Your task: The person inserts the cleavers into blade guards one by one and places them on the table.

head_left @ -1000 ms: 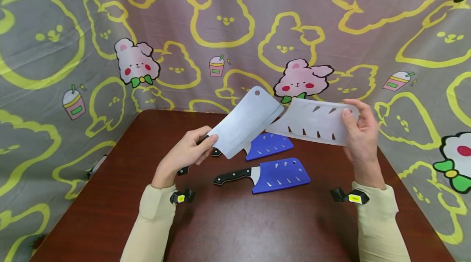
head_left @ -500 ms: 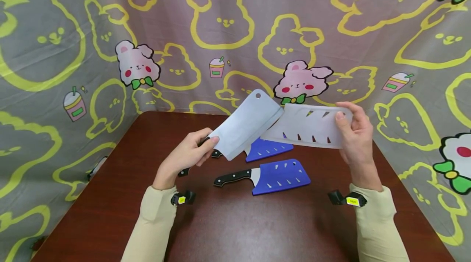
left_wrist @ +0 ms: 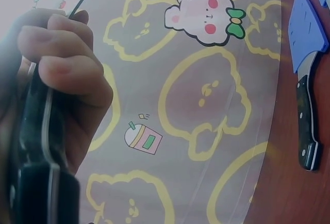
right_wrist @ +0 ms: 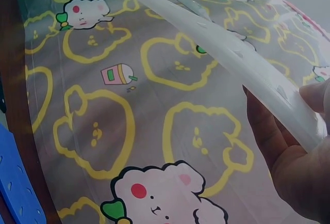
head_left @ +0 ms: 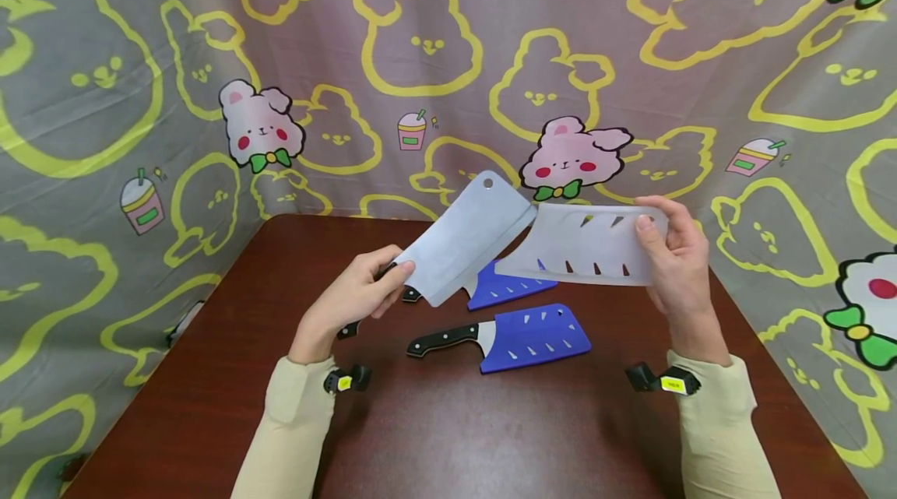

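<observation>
My left hand [head_left: 360,285] grips a cleaver [head_left: 471,236] by its black handle, with the bare blade slanting up to the right. In the left wrist view the fingers [left_wrist: 77,74] curl round that black handle [left_wrist: 38,131]. My right hand [head_left: 678,258] pinches the far end of a white slotted blade cover [head_left: 585,246], thumb in front and fingers behind. The cover lies roughly level, its wide open end close to the blade's tip; whether they touch I cannot tell. In the right wrist view the cover [right_wrist: 227,53] is seen edge-on.
A cleaver in a blue slotted cover [head_left: 536,335] lies on the dark red table [head_left: 448,437], its black handle [head_left: 443,339] to the left. Behind it lies another blue-covered cleaver [head_left: 508,286], partly hidden by the held blade. A patterned cloth [head_left: 448,55] hangs behind and beside the table.
The right hand has brought the white cover a little left and down, closer to the cleaver's blade. The left hand and its cleaver have hardly moved.
</observation>
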`<state>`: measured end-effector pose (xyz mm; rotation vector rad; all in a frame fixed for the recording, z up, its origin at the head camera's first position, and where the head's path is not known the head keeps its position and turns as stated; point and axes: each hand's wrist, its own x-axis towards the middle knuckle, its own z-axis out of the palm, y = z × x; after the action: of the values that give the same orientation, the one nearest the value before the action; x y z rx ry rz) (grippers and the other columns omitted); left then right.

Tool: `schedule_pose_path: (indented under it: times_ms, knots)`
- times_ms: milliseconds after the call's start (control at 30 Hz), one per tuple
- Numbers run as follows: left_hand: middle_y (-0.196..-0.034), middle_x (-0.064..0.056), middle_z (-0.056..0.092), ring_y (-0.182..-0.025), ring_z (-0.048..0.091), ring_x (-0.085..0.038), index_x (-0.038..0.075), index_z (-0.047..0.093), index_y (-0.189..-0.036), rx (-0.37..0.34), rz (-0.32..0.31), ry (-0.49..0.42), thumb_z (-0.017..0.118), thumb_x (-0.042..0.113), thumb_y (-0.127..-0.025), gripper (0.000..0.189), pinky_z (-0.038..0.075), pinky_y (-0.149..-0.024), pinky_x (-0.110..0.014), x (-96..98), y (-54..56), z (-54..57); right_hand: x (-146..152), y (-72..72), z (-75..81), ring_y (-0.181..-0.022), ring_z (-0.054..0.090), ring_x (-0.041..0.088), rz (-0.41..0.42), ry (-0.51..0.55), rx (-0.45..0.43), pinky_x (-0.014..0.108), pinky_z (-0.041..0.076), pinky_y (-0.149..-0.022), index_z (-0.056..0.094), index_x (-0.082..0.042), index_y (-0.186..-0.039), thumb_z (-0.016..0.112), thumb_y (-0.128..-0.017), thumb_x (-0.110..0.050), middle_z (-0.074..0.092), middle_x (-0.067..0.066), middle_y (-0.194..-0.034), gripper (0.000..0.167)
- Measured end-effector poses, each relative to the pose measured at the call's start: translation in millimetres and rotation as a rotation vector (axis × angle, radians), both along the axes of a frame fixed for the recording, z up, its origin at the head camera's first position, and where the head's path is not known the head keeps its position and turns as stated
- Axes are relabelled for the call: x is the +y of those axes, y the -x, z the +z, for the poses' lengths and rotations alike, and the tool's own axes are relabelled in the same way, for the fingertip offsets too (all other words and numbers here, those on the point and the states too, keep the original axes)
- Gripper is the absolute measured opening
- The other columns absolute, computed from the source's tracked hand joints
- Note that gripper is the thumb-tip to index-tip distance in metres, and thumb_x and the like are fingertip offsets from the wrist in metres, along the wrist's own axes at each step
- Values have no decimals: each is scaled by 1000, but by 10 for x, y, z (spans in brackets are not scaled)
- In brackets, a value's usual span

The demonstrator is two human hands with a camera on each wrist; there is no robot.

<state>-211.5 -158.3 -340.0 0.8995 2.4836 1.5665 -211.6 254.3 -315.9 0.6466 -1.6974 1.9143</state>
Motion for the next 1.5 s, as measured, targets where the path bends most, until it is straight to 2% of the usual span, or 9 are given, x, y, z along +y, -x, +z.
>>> schedule_pose_path:
  times_ms: [200,433,600,867,1000,1133,1300,1400,1500]
  knots:
    - [-53,-7,41,-38,38,-20,11,52,-90,-29,-43,6,46,28,-105,23,35,-42,-30,-9,-40,16,3,5,2,-89,69,13,31,-8,6,23,58,-71,52,6,-130,50,-99,-1,67,4,-98,31]
    - [-54,-4,39,-38,36,-14,19,61,-115,-115,-114,65,43,31,-106,23,35,-36,-29,25,-87,24,86,-38,19,-86,72,11,39,-52,-36,24,58,-66,54,5,-129,51,-100,-3,71,1,-98,31]
    - [-52,-2,37,-36,34,-13,19,60,-107,-132,-170,132,47,32,-104,18,33,-36,-27,119,-109,-7,152,-40,13,-82,73,10,44,-72,-13,24,58,-64,56,5,-129,50,-99,1,74,1,-94,31]
    - [-53,1,40,-36,34,-12,19,63,-108,-221,-278,209,53,33,-102,18,32,-38,-25,221,-127,-59,215,-34,5,-77,74,11,87,-74,-31,26,58,-60,59,4,-125,51,-97,5,74,1,-89,29]
    - [-52,4,39,-36,33,-9,13,61,-96,-197,-351,267,51,32,-103,22,31,-39,-23,261,-109,-110,240,-55,15,-76,73,8,53,-217,-58,24,58,-61,60,4,-124,53,-96,5,74,-3,-89,29]
    - [-54,8,36,-39,32,-5,11,55,-84,-139,-379,330,50,33,-103,29,30,-44,-19,295,-100,-150,246,-68,3,-78,73,7,40,-344,-92,24,58,-63,59,4,-125,54,-96,4,72,-6,-93,29]
    - [-61,9,39,-50,35,-2,18,63,-91,-10,-328,349,51,34,-102,23,31,-51,-19,308,-78,-124,242,-31,-6,-80,73,8,84,-303,-66,24,58,-64,58,4,-125,51,-96,6,72,-4,-93,30]
    - [-68,10,45,-56,41,-2,19,67,-99,17,-318,330,53,33,-102,20,34,-54,-20,301,-67,-103,224,-2,-11,-80,74,9,97,-280,-61,25,58,-64,58,4,-125,51,-96,6,73,-3,-92,29]
    - [-66,10,44,-54,39,-3,16,65,-89,33,-301,337,55,32,-101,23,33,-54,-20,285,-72,-89,199,18,-25,-80,73,9,79,-289,-100,26,59,-63,58,3,-125,52,-97,2,74,-4,-93,28]
